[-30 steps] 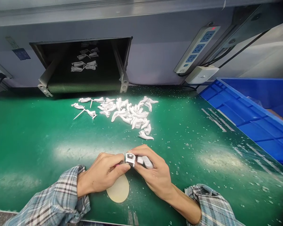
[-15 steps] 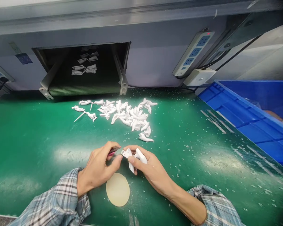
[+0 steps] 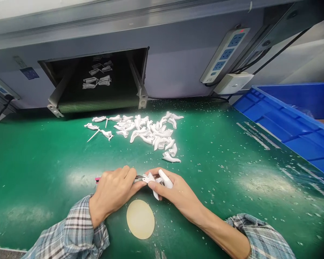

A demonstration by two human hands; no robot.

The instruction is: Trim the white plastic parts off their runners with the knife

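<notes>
My left hand [image 3: 112, 190] grips a pink-handled craft knife [image 3: 97, 178], whose dark blade reaches out past my fingers. The blade's tip meets a white moulded plastic part [image 3: 163, 178] held in my right hand [image 3: 176, 192]. My fingers hide much of that part, and a thin white piece sticks down from it. A loose pile of similar white parts [image 3: 148, 131] lies on the green mat [image 3: 43, 162], ahead of both hands. A round beige pad [image 3: 140, 219] sits just below my hands.
A blue plastic crate [image 3: 294, 126] stands at the right edge of the bench. Behind the pile, a dark conveyor opening [image 3: 97, 90] shows more white parts. A power strip [image 3: 224, 55] runs along the grey panel above. Small white plastic scraps lie scattered across the mat.
The knife has turned in my left hand, and its pink handle now sticks out to the left. The white part has been turned in my right hand. The camera view has shifted slightly.
</notes>
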